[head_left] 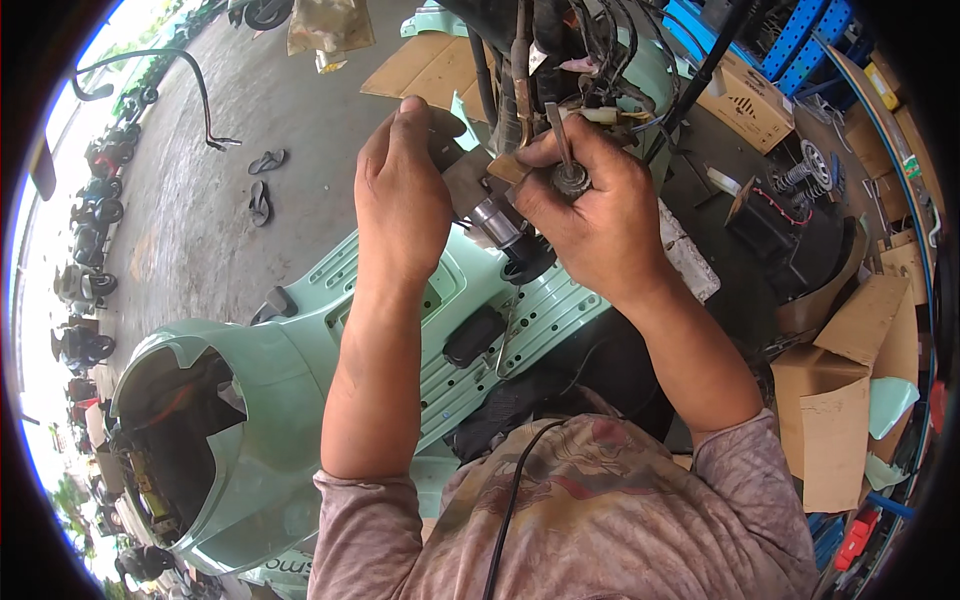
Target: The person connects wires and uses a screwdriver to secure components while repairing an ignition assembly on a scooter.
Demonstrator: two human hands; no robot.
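My left hand (405, 200) is raised with its thumb up and its fingers curled round the side of a dark part (445, 123); what they grip is mostly hidden. In my right hand (605, 210) is a screwdriver (558, 135), its flat metal blade pointing up and its dark ridged end tucked in the fingers. The right fingertips also meet a small brownish piece (507, 168). Between and below the hands sits a shiny metal cylinder (495, 222) with a black round base (528, 262). Under it lies the mint-green scooter floorboard (435, 385).
A mint-green scooter body shell (270, 400) stands at the left. Wires (610, 60) and a dark frame tube rise ahead. Cardboard boxes (745, 105), an open carton (835, 420) and a shock absorber (805, 172) lie to the right. Sandals (260, 203) are on the floor.
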